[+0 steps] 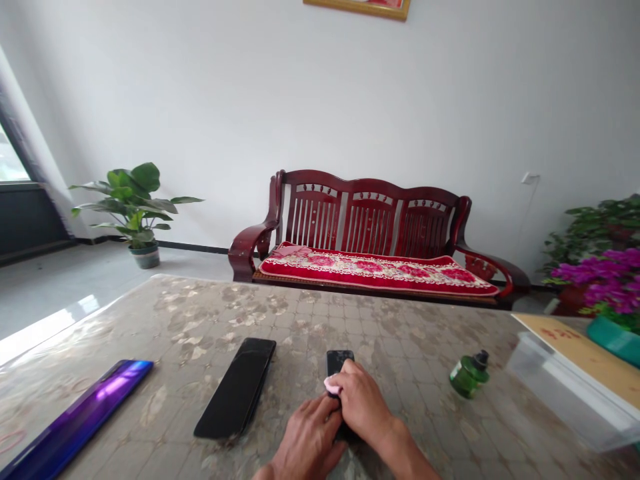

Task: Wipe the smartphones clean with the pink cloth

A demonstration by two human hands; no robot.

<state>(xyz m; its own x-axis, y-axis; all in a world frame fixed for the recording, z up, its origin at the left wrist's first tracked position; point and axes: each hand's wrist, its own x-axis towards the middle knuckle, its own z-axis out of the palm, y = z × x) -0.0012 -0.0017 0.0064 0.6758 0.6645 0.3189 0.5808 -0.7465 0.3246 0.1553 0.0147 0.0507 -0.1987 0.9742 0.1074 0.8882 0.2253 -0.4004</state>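
Note:
A small dark phone (340, 359) lies on the patterned tablecloth in front of me, its lower part mostly covered by my hands. My left hand (309, 437) grips the near part of the phone and steadies it against the table. Pinched in the fingers of my right hand (364, 399) is a small pale pink cloth (332, 385), pressed onto the phone's upper face. To the left lies a larger black phone (237, 390), and farther left a shiny purple-blue phone (87, 417). A small green bottle (469, 377) with a black top stands to the right.
At the right edge a clear plastic box (560, 393) has a tan paper item (575, 350) on top, beside a teal pot (617, 339) of purple flowers. Across the table (310, 313) stands a dark red wooden bench (370, 213). A potted plant (143, 213) is at the left.

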